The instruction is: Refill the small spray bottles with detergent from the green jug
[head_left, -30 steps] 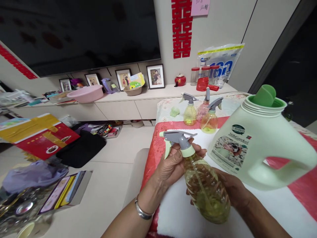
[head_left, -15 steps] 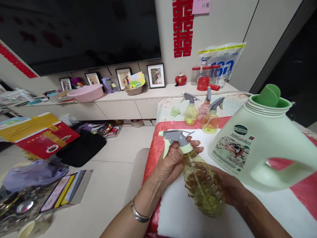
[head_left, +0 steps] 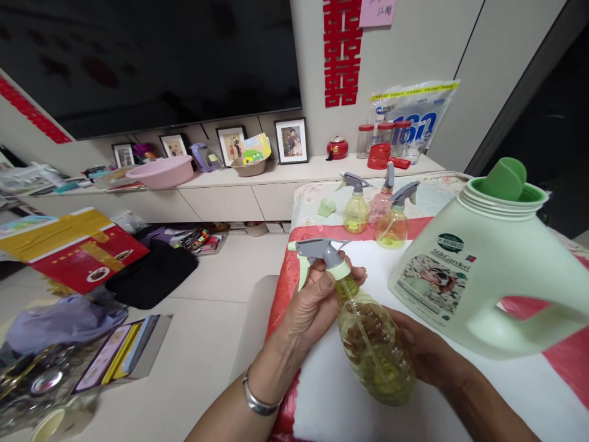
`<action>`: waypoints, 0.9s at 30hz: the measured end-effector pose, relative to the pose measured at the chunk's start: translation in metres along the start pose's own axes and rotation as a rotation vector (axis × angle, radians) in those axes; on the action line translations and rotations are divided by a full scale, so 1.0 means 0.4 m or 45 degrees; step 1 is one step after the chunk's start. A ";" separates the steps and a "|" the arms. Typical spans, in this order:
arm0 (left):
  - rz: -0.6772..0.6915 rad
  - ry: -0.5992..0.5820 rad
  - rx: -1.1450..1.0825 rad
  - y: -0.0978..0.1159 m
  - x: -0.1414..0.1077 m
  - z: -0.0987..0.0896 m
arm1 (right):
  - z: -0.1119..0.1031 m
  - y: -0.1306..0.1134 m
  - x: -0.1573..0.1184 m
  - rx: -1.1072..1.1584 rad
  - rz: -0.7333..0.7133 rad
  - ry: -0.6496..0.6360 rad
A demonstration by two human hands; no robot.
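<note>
The left hand [head_left: 318, 301] has its grip closed around the neck of the yellow-green spray bottle [head_left: 376, 350], thumb by its pale collar [head_left: 339, 271]; the right hand [head_left: 421, 347] curves its grip around the body, fingertips hidden from me. The bottle tilts in the air above a white sheet [head_left: 334, 405] on the desk [head_left: 307, 201]. Just to the right, a pale green jug [head_left: 488, 294] wears a label [head_left: 435, 281] I read as "SilkGarden", beneath a dark green badge [head_left: 450, 243] whose Chinese characters I can't settle. Behind, three smaller spray bottles [head_left: 356, 213] stand close together. On the cabinet [head_left: 216, 202] beyond, red-lidded jars [head_left: 365, 146] partly cover a bag [head_left: 426, 101] with big blue digits, the middle one unclear. On the wall hang red double-happiness characters [head_left: 342, 81] and a pink handwritten note [head_left: 378, 13], its top out of sight.
</note>
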State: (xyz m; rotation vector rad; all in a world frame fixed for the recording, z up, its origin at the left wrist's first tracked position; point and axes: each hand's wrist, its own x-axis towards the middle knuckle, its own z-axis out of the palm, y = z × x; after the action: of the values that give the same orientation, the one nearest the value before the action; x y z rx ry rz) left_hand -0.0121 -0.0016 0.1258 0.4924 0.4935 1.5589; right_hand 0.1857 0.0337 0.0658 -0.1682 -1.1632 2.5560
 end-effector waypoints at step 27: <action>-0.032 0.526 0.553 0.041 0.263 -0.123 | -0.009 -0.018 -0.022 -0.053 0.112 -0.316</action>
State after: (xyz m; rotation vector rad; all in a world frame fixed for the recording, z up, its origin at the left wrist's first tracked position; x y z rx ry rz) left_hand -0.0586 0.1023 0.0970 0.4873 1.1664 1.5343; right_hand 0.1964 0.0378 0.0686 0.0938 -1.3246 2.6893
